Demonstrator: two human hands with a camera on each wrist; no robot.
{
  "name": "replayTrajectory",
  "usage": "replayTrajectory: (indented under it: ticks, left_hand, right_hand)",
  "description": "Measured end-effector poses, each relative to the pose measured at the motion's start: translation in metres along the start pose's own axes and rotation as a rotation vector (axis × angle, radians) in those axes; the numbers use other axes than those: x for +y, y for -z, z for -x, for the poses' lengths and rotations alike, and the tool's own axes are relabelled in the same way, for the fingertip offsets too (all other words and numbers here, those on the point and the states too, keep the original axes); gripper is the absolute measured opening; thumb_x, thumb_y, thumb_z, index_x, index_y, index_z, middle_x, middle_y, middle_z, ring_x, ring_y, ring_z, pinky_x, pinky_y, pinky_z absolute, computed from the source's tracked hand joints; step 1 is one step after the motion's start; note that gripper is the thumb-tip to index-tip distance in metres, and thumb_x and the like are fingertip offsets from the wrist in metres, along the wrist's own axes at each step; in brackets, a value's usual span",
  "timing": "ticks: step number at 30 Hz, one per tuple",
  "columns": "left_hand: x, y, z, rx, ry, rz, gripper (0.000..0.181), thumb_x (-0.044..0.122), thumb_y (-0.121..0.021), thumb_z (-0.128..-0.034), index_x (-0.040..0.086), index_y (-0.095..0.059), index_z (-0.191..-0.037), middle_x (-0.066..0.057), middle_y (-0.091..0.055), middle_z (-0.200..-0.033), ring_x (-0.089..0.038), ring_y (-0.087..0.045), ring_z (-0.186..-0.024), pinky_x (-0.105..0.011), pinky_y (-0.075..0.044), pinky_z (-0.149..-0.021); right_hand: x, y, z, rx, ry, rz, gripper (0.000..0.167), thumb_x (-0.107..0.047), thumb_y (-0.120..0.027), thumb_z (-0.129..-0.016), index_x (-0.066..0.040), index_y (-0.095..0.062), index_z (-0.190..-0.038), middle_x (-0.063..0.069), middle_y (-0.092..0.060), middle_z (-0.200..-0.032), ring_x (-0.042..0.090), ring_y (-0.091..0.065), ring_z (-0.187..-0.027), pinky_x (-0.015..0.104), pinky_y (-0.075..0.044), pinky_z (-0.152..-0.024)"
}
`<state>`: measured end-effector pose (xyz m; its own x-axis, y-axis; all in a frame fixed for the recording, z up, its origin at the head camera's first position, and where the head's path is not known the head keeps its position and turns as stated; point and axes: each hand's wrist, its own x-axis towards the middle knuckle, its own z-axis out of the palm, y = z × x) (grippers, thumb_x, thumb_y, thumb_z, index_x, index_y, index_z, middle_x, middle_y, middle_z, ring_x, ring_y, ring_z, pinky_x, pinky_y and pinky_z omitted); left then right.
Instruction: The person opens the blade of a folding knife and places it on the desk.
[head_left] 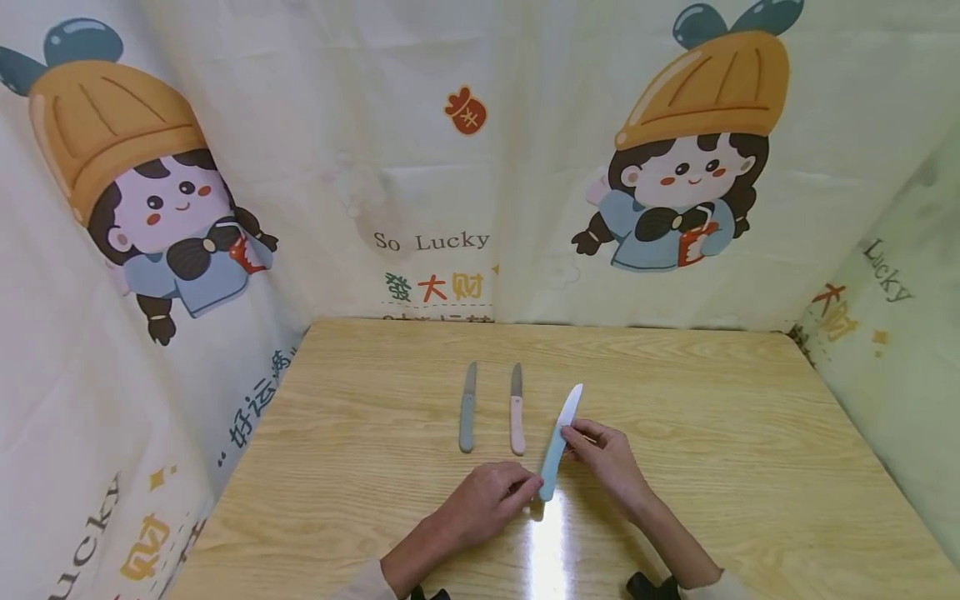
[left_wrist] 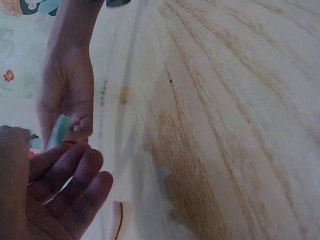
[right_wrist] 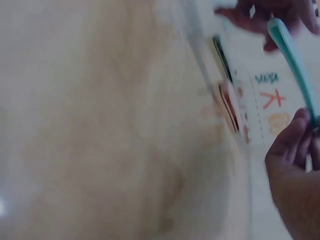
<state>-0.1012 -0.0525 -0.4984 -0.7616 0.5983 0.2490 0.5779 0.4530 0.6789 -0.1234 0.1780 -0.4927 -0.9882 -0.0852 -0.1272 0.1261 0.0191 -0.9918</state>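
Note:
My right hand pinches a light blue-handled knife where the handle meets the pale blade, which points away from me. At the handle's butt end is my left hand, its fingertips at or very near it. In the left wrist view the left fingers look loosely extended beside the handle; firm contact is not clear. The right wrist view has the handle between both hands. Left of this knife, a pink-handled knife and a grey-green-handled knife lie side by side on the table, blades pointing away.
The wood-grain table runs back to a printed cloth hanging behind it and along both sides. A bright light reflection lies on the tabletop near its front. Dark wrist straps show at the bottom edge of the head view.

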Motion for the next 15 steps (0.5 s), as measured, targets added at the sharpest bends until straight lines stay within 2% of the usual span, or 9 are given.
replayTrajectory:
  ticks: [3, 8, 11, 15]
  left_hand:
    - [-0.001, 0.001, 0.003, -0.013, 0.016, -0.041, 0.029, 0.029, -0.053, -0.1076, 0.016, -0.078, -0.098, 0.020, -0.064, -0.085, 0.008, -0.054, -0.076, -0.014, -0.045, -0.069]
    - [-0.004, 0.007, 0.009, -0.061, 0.078, -0.089, 0.030, 0.034, -0.052, -0.1074, 0.021, -0.078, -0.102, 0.021, -0.066, -0.092, 0.007, -0.056, -0.083, -0.018, -0.049, -0.072]
    - [-0.007, 0.012, 0.012, -0.099, 0.125, -0.079, 0.031, 0.039, -0.052, -0.1072, 0.022, -0.078, -0.104, 0.021, -0.066, -0.094, 0.006, -0.057, -0.085, -0.022, -0.050, -0.074]
    - [-0.010, 0.014, 0.014, -0.136, 0.139, -0.072, 0.029, 0.038, -0.054, -0.1062, 0.021, -0.078, -0.106, 0.022, -0.064, -0.091, 0.007, -0.056, -0.084, -0.020, -0.049, -0.074]
  right_hand:
    - [-0.001, 0.010, -0.019, -0.014, 0.035, 0.145, 0.030, -0.014, -0.065, -0.101, 0.012, -0.068, -0.116, 0.011, -0.071, -0.098, 0.016, -0.066, -0.087, 0.030, -0.056, -0.081]
    - [0.001, 0.026, -0.048, -0.096, 0.180, 0.475, 0.023, -0.014, -0.067, -0.100, 0.008, -0.072, -0.107, 0.009, -0.072, -0.090, 0.021, -0.064, -0.082, 0.026, -0.052, -0.070]
    - [0.004, 0.028, -0.061, -0.087, 0.199, 0.572, 0.022, -0.011, -0.069, -0.099, 0.009, -0.071, -0.106, 0.008, -0.071, -0.086, 0.021, -0.065, -0.078, 0.027, -0.051, -0.067]
    - [0.005, 0.027, -0.072, -0.043, 0.158, 0.648, 0.022, -0.012, -0.070, -0.098, 0.009, -0.070, -0.103, 0.007, -0.070, -0.083, 0.018, -0.063, -0.073, 0.027, -0.050, -0.063]
